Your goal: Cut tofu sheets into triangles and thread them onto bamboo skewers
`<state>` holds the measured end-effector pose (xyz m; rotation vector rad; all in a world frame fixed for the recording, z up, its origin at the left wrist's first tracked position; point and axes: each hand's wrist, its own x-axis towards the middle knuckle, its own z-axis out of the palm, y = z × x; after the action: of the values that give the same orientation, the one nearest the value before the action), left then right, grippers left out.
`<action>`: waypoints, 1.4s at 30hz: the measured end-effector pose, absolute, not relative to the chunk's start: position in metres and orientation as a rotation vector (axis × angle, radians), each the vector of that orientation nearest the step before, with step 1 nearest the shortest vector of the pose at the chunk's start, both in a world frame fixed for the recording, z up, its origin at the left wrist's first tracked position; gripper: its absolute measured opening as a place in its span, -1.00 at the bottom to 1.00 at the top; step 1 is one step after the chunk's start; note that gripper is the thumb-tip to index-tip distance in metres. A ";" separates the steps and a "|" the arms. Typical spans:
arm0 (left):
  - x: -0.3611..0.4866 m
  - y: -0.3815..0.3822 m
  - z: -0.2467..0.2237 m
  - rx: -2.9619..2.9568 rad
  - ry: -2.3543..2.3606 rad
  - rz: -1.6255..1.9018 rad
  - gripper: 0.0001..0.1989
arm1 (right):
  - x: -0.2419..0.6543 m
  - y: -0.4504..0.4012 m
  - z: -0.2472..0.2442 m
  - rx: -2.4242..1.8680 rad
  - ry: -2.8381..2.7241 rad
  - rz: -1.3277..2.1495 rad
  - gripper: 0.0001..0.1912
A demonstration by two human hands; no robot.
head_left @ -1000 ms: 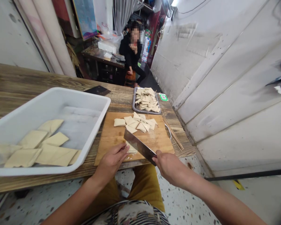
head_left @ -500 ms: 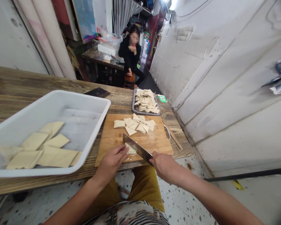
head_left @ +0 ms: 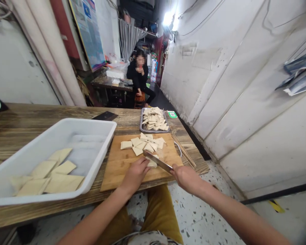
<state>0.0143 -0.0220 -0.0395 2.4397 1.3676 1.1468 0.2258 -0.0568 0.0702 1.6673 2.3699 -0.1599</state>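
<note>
My right hand (head_left: 185,177) is closed round the handle of a broad knife (head_left: 158,162). The blade lies across a pale tofu-like sheet piece (head_left: 152,164) near the front of the wooden cutting board (head_left: 114,170). My left hand (head_left: 135,173) holds that piece at its left side with fingertips together, close to the blade. Behind the blade, several cut pieces (head_left: 138,143) lie in a loose group on the board. More pieces are heaped (head_left: 155,119) on a metal tray (head_left: 142,128) beyond the board.
A white bin (head_left: 102,149) with several larger sheets (head_left: 63,182) stands left of the board. Thin sticks (head_left: 185,151) lie to the right. A dark flat blade (head_left: 105,116) and a green code card (head_left: 172,114) are farther back. A person (head_left: 139,76) sits beyond the table.
The view has tilted up. The knife and both my hands have moved right and closer to the group of cut pieces. The knife still lies over the front piece.
</note>
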 end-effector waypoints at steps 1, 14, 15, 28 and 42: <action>0.025 -0.017 -0.036 2.426 1.367 1.112 -0.80 | 0.235 -0.053 0.070 1.674 2.377 -0.149 -0.75; 0.081 0.038 -0.016 2.363 1.389 0.876 -0.85 | 0.302 -0.002 0.057 1.732 2.521 -0.141 -0.69; 0.081 0.039 -0.016 2.361 1.387 0.879 -0.84 | 0.302 -0.002 0.056 1.748 2.533 -0.139 -0.69; -0.004 -0.033 0.029 2.504 1.426 1.272 -0.73 | 0.271 -0.021 0.050 1.766 2.589 0.307 -0.69; 0.042 0.056 0.061 2.397 1.393 0.448 -0.77 | 0.246 -0.009 0.045 1.428 2.684 0.439 -0.83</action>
<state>0.0418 0.0562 0.0609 2.3975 1.3929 0.4481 0.2457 -0.0087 0.0451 1.4281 2.6841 0.4392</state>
